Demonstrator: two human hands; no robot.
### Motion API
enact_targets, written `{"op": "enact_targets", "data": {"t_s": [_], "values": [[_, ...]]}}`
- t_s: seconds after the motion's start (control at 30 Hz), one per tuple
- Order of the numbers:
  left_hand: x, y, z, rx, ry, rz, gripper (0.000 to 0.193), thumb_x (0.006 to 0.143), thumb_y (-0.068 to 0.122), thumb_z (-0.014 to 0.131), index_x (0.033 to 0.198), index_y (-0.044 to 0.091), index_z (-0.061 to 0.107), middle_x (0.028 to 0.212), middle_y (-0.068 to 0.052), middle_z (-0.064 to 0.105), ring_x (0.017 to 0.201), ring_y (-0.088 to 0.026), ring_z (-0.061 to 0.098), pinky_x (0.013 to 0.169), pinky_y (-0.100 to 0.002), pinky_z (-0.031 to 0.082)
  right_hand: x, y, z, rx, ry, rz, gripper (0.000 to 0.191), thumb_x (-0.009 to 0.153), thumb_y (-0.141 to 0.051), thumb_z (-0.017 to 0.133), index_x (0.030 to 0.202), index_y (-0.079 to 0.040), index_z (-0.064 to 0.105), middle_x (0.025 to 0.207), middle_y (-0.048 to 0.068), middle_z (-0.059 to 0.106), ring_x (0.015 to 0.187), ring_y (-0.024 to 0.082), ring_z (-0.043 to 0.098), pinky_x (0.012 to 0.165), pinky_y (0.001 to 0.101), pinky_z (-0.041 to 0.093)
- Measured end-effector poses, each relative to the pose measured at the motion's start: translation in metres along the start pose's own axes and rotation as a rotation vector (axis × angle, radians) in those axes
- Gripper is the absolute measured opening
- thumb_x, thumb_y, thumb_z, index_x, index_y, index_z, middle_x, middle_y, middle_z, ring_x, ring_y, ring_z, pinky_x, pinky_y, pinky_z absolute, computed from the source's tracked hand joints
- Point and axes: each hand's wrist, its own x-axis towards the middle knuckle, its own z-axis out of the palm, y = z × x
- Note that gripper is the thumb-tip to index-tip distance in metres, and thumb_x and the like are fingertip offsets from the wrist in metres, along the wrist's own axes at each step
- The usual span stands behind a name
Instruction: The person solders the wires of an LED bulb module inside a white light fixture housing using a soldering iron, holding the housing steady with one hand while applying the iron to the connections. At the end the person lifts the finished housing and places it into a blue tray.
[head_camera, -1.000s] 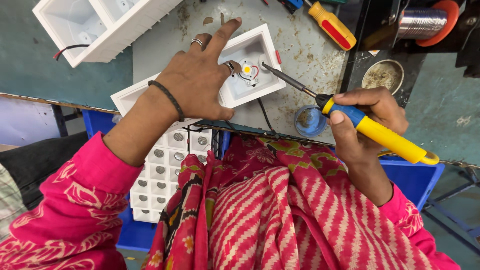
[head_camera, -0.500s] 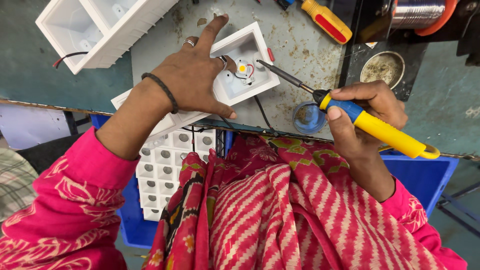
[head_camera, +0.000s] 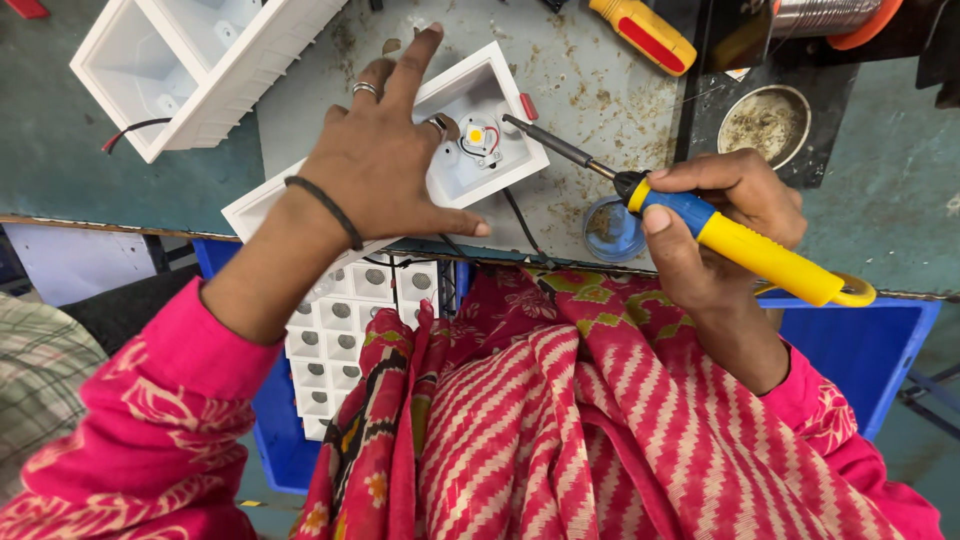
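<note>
Under the spread fingers (head_camera: 425, 50) of the left hand (head_camera: 385, 165) lies a white housing (head_camera: 480, 150); right hand (head_camera: 725, 225) fingers pinch a soldering iron (head_camera: 700, 220).

The scene is being viewed by a single camera worn on the head, looking steeply down and slightly forward. The bench (head_camera: 620, 70) is being framed from close range across the upper half, while the lap and both forearms are being taken in below. No second view is being provided.
</note>
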Motion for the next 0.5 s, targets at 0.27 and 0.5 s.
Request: {"op": "enact_targets", "data": {"t_s": [0.27,0.5], "values": [[0.005,0.008,0.019,-0.111,0.268,-0.156,0.03,0.084,0.039,0.079,0.095,0.012,0.084,0.158,-0.021,0.037,0.143,-0.057,0.03,0.096,-0.074,0.037,-0.004,0.007,-0.001,0.049,0.029,-0.015,0.029,0.101,-0.025,0.076,0.108,0.001,0.066,0.096,0.01,0.073,0.081,0.012,0.071,0.076,0.0223,0.055],[0.033,0.021,0.03,0.046,0.161,-0.357,0.022,0.068,0.014,0.077,0.088,0.006,0.079,0.14,-0.021,0.052,0.137,-0.055,0.038,0.09,-0.076,0.036,-0.01,0.009,-0.005,0.037,0.03,-0.019,0.029,0.102,-0.025,0.076,0.109,0.002,0.066,0.096,0.011,0.073,0.081,0.013,0.07,0.076,0.0227,0.055]]}}
